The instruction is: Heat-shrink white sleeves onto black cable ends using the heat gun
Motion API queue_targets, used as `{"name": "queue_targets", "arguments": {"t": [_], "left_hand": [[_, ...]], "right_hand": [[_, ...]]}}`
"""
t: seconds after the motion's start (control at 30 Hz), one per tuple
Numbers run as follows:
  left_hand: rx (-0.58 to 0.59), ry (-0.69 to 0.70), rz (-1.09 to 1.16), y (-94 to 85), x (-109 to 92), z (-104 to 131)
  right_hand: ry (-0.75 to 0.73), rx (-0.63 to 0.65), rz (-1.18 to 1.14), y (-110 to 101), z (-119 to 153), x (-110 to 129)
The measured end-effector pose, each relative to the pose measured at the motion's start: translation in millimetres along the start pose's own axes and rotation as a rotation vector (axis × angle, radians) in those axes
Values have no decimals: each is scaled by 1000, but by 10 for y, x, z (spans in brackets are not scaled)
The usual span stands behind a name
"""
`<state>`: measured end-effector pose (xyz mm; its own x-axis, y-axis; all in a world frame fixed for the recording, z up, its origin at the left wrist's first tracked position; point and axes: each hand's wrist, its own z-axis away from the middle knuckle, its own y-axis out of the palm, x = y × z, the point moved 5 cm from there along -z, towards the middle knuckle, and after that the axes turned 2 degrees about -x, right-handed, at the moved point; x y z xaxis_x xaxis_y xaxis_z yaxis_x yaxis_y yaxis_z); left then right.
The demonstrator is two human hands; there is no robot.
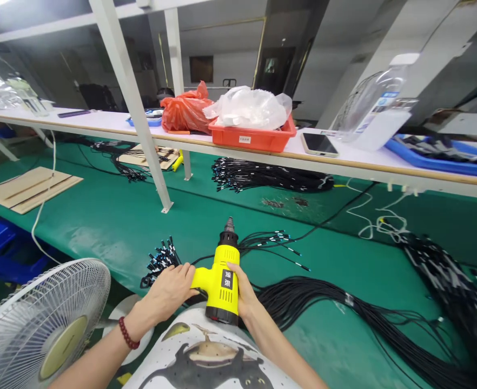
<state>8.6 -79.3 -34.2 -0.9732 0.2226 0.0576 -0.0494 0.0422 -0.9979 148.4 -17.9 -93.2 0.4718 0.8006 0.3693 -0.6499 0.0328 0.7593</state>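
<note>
Yellow-and-black plastic heat gun (pixel 219 259), held two-handed
Left hand (pixel 172 287) has fingers round its handle (pixel 201 278), right hand (pixel 244 294) clasps its body, likely sharing weight; nozzle (pixel 229 225) toward twelve o'clock.

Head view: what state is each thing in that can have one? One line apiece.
Yellow heat gun: held; cannot tell if switched on.
Left hand: closed on its handle.
Right hand: gripping its body.
Fan: cannot tell whether spinning.
Phone: lying flat, face up, dark.
Large clear bottle: capped.
Red bin: open, heaped with white plastic.
</note>
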Motion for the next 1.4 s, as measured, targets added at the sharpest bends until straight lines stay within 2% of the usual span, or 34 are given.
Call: {"name": "queue_targets", "arguments": {"t": [0.13,0.23,0.33,0.47,0.53,0.67,0.73,0.8,0.93,1.07,1.13,1.27,1.33,1.4], "left_hand": [[-36,-131,34,179,43,219],[-62,-176,139,275,61,360],[7,-181,363,284,54,402],[56,-158,724,152,44,297],[64,-125,896,99,39,205],[75,-133,1185,129,2,49],[83,-169,1243,193,-46,-6],[5,-192,1237,219,-92,-62],[-268,-252,1220,179,-147,-180],[-484,-437,1114,115,-105,-249],[-571,-500,1164,54,-59,-262],[-722,-490,1372,-163,70,-223],[-798,-536,1446,-232,182,-124],[-849,-638,1478,-222,311,23]], "right_hand": [[-7,79,117,97,-61,-92],[-121,117,228,96,-50,-122],[-256,241,371,117,1,-78],[-323,613,639,362,76,122],[-344,752,787,521,95,267],[-349,912,1001,757,85,497],[-350,966,1078,824,79,561],[-378,1002,1159,887,85,598],[-462,971,1197,1087,126,605],[-534,775,1209,1342,142,582],[-500,709,1235,1445,139,605],[-326,692,1139,1546,180,756],[-334,634,1027,1551,221,848],[-356,574,940,1539,266,846]]}}
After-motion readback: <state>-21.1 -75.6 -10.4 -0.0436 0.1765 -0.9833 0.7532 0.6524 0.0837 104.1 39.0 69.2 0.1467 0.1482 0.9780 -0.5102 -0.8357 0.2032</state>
